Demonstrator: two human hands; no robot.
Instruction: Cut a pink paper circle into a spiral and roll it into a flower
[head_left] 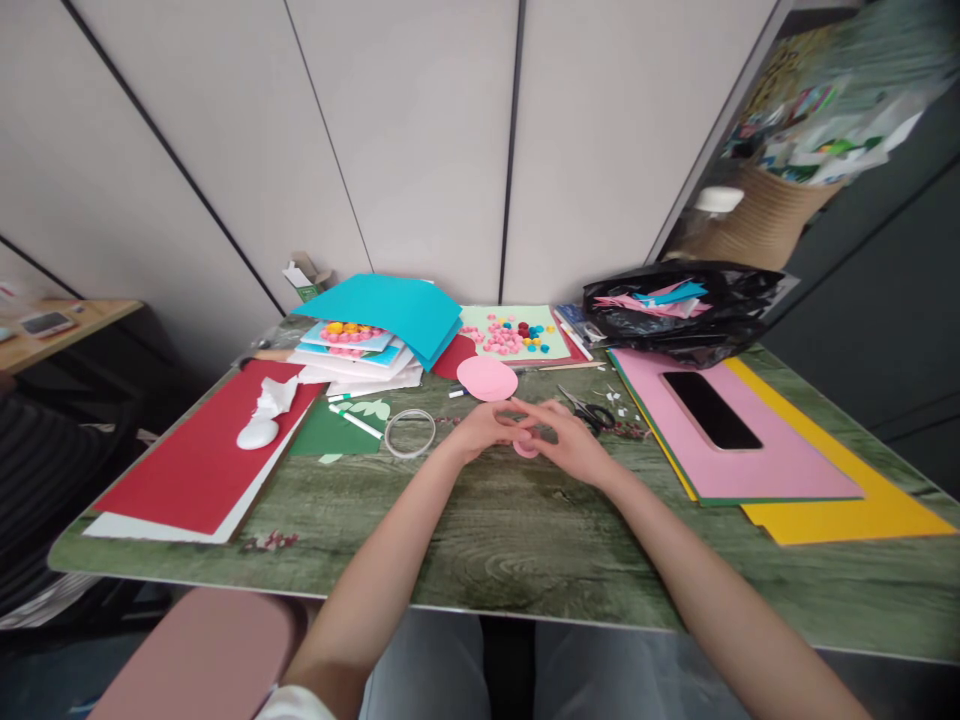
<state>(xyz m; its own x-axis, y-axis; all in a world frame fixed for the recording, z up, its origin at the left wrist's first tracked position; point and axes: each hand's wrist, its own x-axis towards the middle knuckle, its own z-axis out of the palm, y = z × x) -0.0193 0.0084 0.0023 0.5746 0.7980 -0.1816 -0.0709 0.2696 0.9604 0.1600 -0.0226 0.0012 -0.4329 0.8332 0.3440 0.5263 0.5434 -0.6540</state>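
Above mid surface (pixel 517 540), holds small pink paper pc (pixel 526 449) betw. pinched fingertips of L hand (pixel 484 430) & R hand (pixel 571 442), prob. to steady it from both sides; partly hidden. Just beyond, pink circle (pixel 487 379); beside R hand, scissors (pixel 598 415), prob. for easy reach.
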